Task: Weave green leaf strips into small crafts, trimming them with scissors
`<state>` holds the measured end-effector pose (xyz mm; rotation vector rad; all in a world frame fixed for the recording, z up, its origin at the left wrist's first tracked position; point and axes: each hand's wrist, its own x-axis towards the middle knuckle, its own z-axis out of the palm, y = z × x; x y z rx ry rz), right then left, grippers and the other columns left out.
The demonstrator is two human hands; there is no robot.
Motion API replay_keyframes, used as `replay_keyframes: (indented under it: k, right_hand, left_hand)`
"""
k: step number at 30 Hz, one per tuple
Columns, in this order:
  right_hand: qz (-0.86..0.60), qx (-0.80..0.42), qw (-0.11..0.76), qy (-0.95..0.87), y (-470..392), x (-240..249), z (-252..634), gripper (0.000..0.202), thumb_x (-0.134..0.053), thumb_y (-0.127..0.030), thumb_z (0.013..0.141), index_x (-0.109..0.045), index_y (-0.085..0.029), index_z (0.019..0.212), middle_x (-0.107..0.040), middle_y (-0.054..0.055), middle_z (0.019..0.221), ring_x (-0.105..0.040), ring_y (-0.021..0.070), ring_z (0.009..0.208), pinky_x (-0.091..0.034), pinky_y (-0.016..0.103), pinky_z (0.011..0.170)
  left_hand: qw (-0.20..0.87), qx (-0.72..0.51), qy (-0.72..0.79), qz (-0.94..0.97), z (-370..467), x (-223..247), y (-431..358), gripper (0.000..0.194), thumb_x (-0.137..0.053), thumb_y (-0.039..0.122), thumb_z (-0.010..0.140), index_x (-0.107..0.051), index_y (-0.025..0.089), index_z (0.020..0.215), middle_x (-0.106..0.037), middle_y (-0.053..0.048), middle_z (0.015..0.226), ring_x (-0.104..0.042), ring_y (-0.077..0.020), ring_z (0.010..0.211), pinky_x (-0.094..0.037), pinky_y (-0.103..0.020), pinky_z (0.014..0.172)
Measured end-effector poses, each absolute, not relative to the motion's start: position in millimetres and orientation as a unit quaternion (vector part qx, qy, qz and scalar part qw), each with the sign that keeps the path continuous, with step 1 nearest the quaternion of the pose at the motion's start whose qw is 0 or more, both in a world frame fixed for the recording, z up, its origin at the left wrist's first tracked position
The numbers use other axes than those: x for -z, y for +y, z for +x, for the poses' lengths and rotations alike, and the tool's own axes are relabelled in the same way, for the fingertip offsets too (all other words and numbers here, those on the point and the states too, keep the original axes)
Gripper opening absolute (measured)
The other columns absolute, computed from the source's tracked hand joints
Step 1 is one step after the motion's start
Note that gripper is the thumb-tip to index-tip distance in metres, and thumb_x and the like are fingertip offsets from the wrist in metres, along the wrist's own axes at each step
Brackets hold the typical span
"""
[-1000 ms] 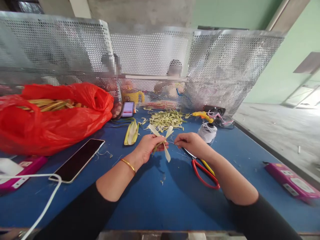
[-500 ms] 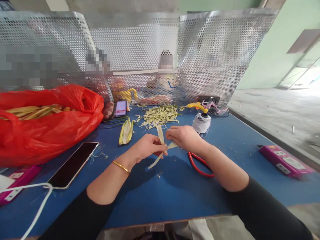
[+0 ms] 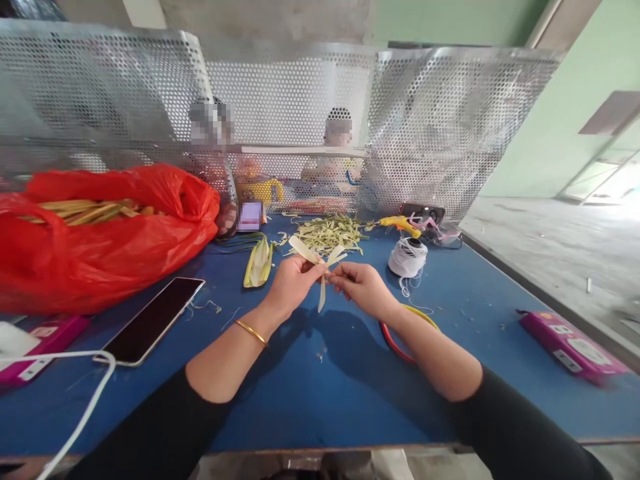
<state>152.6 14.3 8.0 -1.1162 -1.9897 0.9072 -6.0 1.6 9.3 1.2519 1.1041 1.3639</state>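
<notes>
My left hand (image 3: 295,283) pinches a small bunch of pale husk strips (image 3: 303,249) where they meet, above the blue table. The strips fan out like petals, two upward and one hanging down. My right hand (image 3: 363,287) is closed at the same joint, its fingertips pressed together just right of the left thumb. What exactly the right fingertips grip is too small to make out. Behind the hands lies a heap of green-yellow husk scraps (image 3: 327,233). A larger piece of husk (image 3: 259,263) rests left of it, and a spool of white thread (image 3: 407,259) stands to the right.
A red plastic bag (image 3: 125,247) of dried husks fills the left side, with a phone (image 3: 157,320) before it. A red and yellow loop (image 3: 395,343) lies under my right forearm. Farther off are a yellow glue gun (image 3: 400,223), a magenta box (image 3: 570,343) and a perforated metal screen (image 3: 295,100).
My right hand has come down and inward to the joint of the strips. The bunch has turned in my left hand, its strips now pointing other ways. The view has shifted slightly.
</notes>
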Motion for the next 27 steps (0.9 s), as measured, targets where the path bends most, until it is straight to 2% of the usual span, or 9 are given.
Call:
replay_keyframes:
  k: [5, 8, 10, 13, 15, 18, 21, 24, 27]
  right_hand:
    - [-0.369, -0.001, 0.294, -0.882, 1.7, -7.0, 152.0, 0.022, -0.043, -0.019, 0.092, -0.061, -0.019, 0.078, -0.063, 0.004, 0.077, -0.051, 0.0134, 0.064, -0.028, 0.026, 0.057]
    - [-0.327, 0.091, 0.237, -0.91, 1.0, -10.4, 155.0, 0.023, -0.042, -0.012, 0.089, -0.063, -0.019, 0.081, -0.062, 0.004, 0.074, -0.049, 0.0138, 0.061, -0.024, 0.028, 0.056]
    - [-0.328, 0.104, 0.23, -0.91, 3.9, -14.7, 158.5, 0.023, -0.043, -0.011, 0.087, -0.063, -0.019, 0.08, -0.062, 0.004, 0.073, -0.048, 0.0138, 0.061, -0.025, 0.028, 0.057]
    - [-0.35, 0.029, 0.264, -0.898, 11.4, -21.6, 165.3, 0.019, -0.046, -0.015, 0.086, -0.063, -0.019, 0.079, -0.064, 0.004, 0.076, -0.049, 0.0132, 0.064, -0.029, 0.026, 0.061]
    - [-0.353, -0.092, 0.282, -0.887, 17.1, -24.5, 169.5, 0.017, -0.047, -0.016, 0.085, -0.062, -0.019, 0.076, -0.064, 0.002, 0.074, -0.049, 0.0125, 0.065, -0.033, 0.025, 0.064]
    - [-0.339, -0.322, 0.277, -0.839, 24.2, -23.6, 172.2, 0.015, -0.052, -0.023, 0.082, -0.059, -0.018, 0.07, -0.058, -0.001, 0.065, -0.049, 0.0114, 0.061, -0.037, 0.024, 0.061]
    - [-0.332, -0.458, 0.292, -0.771, 28.2, -17.2, 168.7, 0.017, -0.059, -0.032, 0.076, -0.059, -0.017, 0.068, -0.057, -0.001, 0.062, -0.048, 0.0111, 0.058, -0.039, 0.024, 0.057]
    - [-0.35, -0.486, 0.336, -0.726, 28.0, -9.6, 161.4, 0.019, -0.06, -0.037, 0.075, -0.059, -0.018, 0.069, -0.057, -0.001, 0.061, -0.048, 0.0111, 0.055, -0.04, 0.024, 0.055]
    - [-0.393, -0.399, 0.358, -0.747, 22.7, -5.5, 155.7, 0.019, -0.054, -0.034, 0.081, -0.055, -0.02, 0.069, -0.056, -0.001, 0.06, -0.047, 0.0114, 0.056, -0.039, 0.024, 0.055]
  left_hand:
    - [0.356, -0.528, 0.518, 0.572, -9.1, -2.7, 3.7, 0.004, -0.069, 0.017, 0.068, -0.066, 0.02, 0.069, -0.068, -0.002, 0.061, -0.065, -0.0186, 0.06, -0.047, -0.027, 0.062]
    - [0.372, -0.47, 0.531, 0.599, -8.3, -2.6, 1.6, 0.007, -0.067, 0.014, 0.068, -0.066, 0.02, 0.064, -0.067, -0.002, 0.057, -0.064, -0.0181, 0.055, -0.046, -0.026, 0.057]
    - [0.422, -0.437, 0.514, 0.606, -7.8, -4.8, -0.3, 0.009, -0.068, 0.013, 0.067, -0.066, 0.019, 0.061, -0.066, -0.002, 0.056, -0.062, -0.0166, 0.051, -0.045, -0.025, 0.054]
    - [0.54, -0.394, 0.453, 0.59, -9.5, -11.6, -3.8, 0.01, -0.074, 0.018, 0.063, -0.065, 0.018, 0.059, -0.066, -0.002, 0.054, -0.06, -0.0148, 0.049, -0.048, -0.026, 0.054]
    - [0.6, -0.357, 0.409, 0.587, -12.1, -16.7, -6.3, 0.014, -0.077, 0.023, 0.061, -0.065, 0.017, 0.06, -0.067, -0.003, 0.056, -0.061, -0.0153, 0.051, -0.049, -0.028, 0.057]
    - [0.636, -0.331, 0.369, 0.591, -15.3, -21.5, -9.0, 0.022, -0.08, 0.032, 0.06, -0.066, 0.015, 0.063, -0.068, -0.005, 0.06, -0.062, -0.0158, 0.053, -0.05, -0.03, 0.06]
    - [0.635, -0.382, 0.359, 0.568, -14.0, -21.4, -9.1, 0.024, -0.08, 0.033, 0.06, -0.066, 0.015, 0.066, -0.067, -0.004, 0.062, -0.062, -0.015, 0.056, -0.05, -0.029, 0.063]
    - [0.6, -0.477, 0.38, 0.518, -9.0, -18.2, -6.1, 0.021, -0.078, 0.03, 0.063, -0.064, 0.016, 0.07, -0.067, -0.002, 0.063, -0.062, -0.014, 0.058, -0.05, -0.029, 0.067]
    - [0.549, -0.538, 0.428, 0.474, -4.4, -13.0, -1.1, 0.015, -0.075, 0.025, 0.067, -0.062, 0.017, 0.069, -0.066, -0.001, 0.063, -0.061, -0.0143, 0.058, -0.051, -0.029, 0.067]
